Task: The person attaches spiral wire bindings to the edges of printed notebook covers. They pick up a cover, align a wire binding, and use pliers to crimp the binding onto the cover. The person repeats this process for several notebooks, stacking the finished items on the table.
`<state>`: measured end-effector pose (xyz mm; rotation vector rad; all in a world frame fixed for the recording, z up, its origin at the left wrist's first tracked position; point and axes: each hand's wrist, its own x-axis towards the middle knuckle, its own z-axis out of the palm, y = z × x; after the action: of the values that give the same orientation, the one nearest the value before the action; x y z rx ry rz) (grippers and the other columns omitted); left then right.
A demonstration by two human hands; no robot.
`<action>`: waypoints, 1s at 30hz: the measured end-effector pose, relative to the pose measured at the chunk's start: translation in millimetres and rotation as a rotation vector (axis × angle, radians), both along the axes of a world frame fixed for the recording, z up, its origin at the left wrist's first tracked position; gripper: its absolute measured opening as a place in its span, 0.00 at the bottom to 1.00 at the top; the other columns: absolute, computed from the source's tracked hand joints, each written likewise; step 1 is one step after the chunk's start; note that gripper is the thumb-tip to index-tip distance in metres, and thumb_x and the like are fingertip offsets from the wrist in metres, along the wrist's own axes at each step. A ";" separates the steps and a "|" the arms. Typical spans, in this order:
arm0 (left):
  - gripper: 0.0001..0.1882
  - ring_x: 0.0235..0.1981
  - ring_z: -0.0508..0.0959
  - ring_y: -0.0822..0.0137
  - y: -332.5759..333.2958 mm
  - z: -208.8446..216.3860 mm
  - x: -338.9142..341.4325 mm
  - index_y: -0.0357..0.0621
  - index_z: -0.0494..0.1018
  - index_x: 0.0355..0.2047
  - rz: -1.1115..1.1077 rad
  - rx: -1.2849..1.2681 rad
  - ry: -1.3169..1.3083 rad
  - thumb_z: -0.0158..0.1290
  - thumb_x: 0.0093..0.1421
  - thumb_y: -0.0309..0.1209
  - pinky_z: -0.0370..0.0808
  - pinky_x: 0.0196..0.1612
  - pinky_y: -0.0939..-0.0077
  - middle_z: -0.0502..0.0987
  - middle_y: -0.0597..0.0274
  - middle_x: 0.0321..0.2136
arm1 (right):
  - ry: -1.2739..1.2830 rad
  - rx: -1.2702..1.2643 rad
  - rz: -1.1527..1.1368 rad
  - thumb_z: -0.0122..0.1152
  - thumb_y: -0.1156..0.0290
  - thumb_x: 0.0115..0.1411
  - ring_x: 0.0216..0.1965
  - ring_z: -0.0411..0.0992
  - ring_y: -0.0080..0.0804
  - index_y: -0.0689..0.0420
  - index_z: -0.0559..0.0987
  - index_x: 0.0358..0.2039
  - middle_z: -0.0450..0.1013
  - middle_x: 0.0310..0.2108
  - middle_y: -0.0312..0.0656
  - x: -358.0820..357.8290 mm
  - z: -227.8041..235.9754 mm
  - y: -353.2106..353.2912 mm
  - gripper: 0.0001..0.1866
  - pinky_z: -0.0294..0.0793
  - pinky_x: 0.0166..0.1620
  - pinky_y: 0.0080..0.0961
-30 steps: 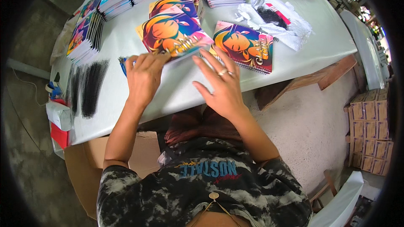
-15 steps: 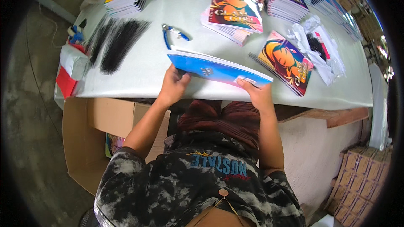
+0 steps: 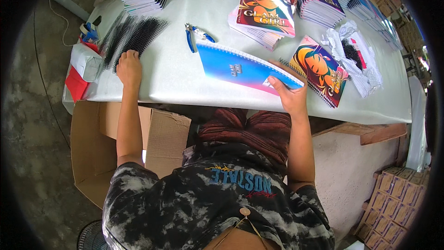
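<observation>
Looks like coil-grabbing time. Pinching the blue notebook [image 3: 252,72] at its right end, over the worktop [image 3: 166,74], with the right hand [image 3: 292,96]. Down at the black coils [image 3: 138,34] with the left hand [image 3: 129,68], fingers [image 3: 130,54] curled, can't tell if gripping any. Probably calls for singling one out.

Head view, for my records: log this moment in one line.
left hand: at black coils; right hand: holding blue notebook; pliers: on table

A glossy white-covered counter [image 3: 162,83] is standing over a mottled gray concrete floor [image 3: 27,125]; a brown wooden plank [image 3: 384,133] is jutting below, stacked brown cardboard boxes [image 3: 393,199] are rising rightward.
</observation>
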<state>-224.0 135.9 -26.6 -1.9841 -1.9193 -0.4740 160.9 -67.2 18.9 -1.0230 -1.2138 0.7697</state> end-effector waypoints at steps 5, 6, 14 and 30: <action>0.15 0.38 0.74 0.55 -18.5 8.4 17.9 0.45 0.70 0.36 -0.044 -0.012 -0.008 0.49 0.57 0.42 0.69 0.39 0.60 0.73 0.56 0.34 | -0.075 -0.027 -0.021 0.58 0.80 0.54 0.33 0.71 0.18 0.65 0.77 0.42 0.76 0.36 0.41 10.4 -3.3 -2.2 0.13 0.71 0.38 0.15; 0.15 0.38 0.74 0.55 -19.1 4.4 18.9 0.45 0.70 0.36 -0.055 -0.048 -0.027 0.50 0.57 0.42 0.69 0.39 0.60 0.73 0.56 0.34 | -0.081 -0.017 -0.027 0.58 0.80 0.54 0.33 0.71 0.18 0.65 0.77 0.42 0.76 0.36 0.41 14.0 -2.0 -4.4 0.13 0.71 0.38 0.15; 0.12 0.36 0.73 0.52 -10.6 20.4 11.8 0.43 0.73 0.31 -0.148 0.120 -0.158 0.52 0.56 0.40 0.69 0.38 0.60 0.74 0.54 0.32 | -0.047 0.008 -0.084 0.59 0.82 0.53 0.36 0.72 0.21 0.65 0.76 0.42 0.76 0.38 0.43 36.0 -5.8 -18.1 0.14 0.71 0.41 0.16; 0.15 0.31 0.72 0.69 -74.1 104.5 129.4 0.36 0.67 0.46 -0.936 -0.505 -0.910 0.46 0.61 0.32 0.68 0.38 0.76 0.74 0.58 0.30 | -0.056 0.008 -0.118 0.59 0.81 0.53 0.36 0.71 0.19 0.66 0.76 0.43 0.76 0.37 0.41 46.7 -8.1 -23.2 0.15 0.70 0.41 0.16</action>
<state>-94.7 61.8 77.9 -3.3925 -1.3898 -1.4344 207.5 -90.4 10.8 -1.1052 -1.1923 0.6476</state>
